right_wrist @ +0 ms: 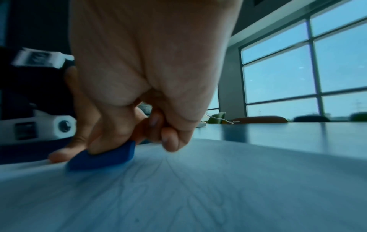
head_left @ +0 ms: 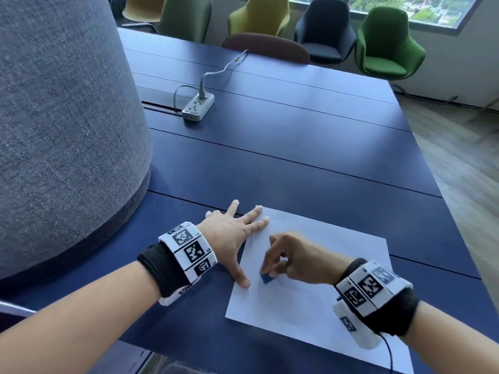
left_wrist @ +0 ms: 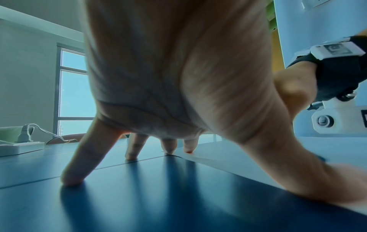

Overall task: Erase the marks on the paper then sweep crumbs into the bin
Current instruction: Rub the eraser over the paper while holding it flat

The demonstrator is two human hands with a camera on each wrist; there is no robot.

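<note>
A white sheet of paper (head_left: 324, 279) lies on the dark blue table (head_left: 270, 163) in front of me. Faint pencil marks (right_wrist: 178, 180) run across it in the right wrist view. My right hand (head_left: 286, 260) pinches a small blue eraser (head_left: 266, 278) and holds it down on the paper's left part; the eraser (right_wrist: 107, 155) sits flat under the fingertips. My left hand (head_left: 235, 233) is spread flat, fingers straight. Two of its fingertips (left_wrist: 168, 149) press the paper's far left corner and its thumb rests on the left edge. No bin or crumbs are visible.
A large grey fabric-covered rounded body (head_left: 62, 125) fills the table's left side. A white power strip (head_left: 198, 107) with a plugged cable lies further back. Green, yellow and dark chairs (head_left: 388, 41) line the far edge under a window. Wooden floor (head_left: 464, 163) is to the right.
</note>
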